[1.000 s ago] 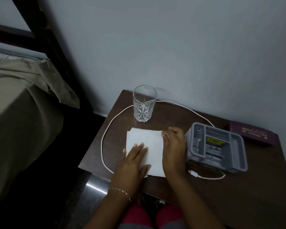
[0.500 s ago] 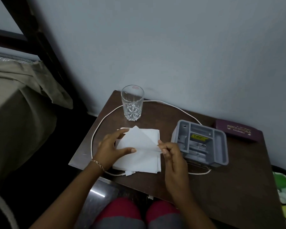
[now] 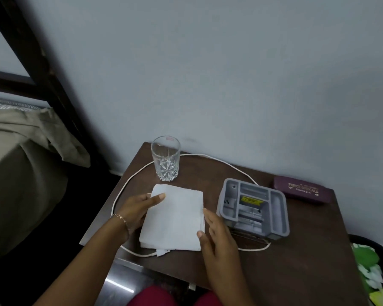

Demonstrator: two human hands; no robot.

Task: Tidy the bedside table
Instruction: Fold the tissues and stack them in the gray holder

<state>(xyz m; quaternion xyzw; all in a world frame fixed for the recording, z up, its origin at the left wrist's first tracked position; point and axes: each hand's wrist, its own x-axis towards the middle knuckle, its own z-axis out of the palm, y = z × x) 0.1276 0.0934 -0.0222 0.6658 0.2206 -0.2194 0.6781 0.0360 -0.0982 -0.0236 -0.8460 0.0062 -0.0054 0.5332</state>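
A stack of folded white tissues (image 3: 175, 219) lies flat on the dark wooden bedside table (image 3: 296, 261). My left hand (image 3: 139, 209) rests at the stack's left edge, thumb on the top sheet. My right hand (image 3: 217, 237) sits against the right edge, fingers spread and touching the paper's side. An empty cut-glass tumbler (image 3: 165, 157) stands upright behind the tissues. A grey plastic organiser tray (image 3: 254, 208) stands to the right. A white cable (image 3: 128, 182) loops around the tissues, its plug end poking out under the stack's front edge.
A maroon spectacle case (image 3: 303, 189) lies at the table's back right by the wall. A bed with an olive sheet (image 3: 20, 173) and a dark frame stands to the left. A dark bin (image 3: 372, 268) holding green and white scraps sits at the right.
Half a second ago both hands were lifting and folding the top tissue. That sheet now lies flat on the stack, and both hands are at the stack's sides.
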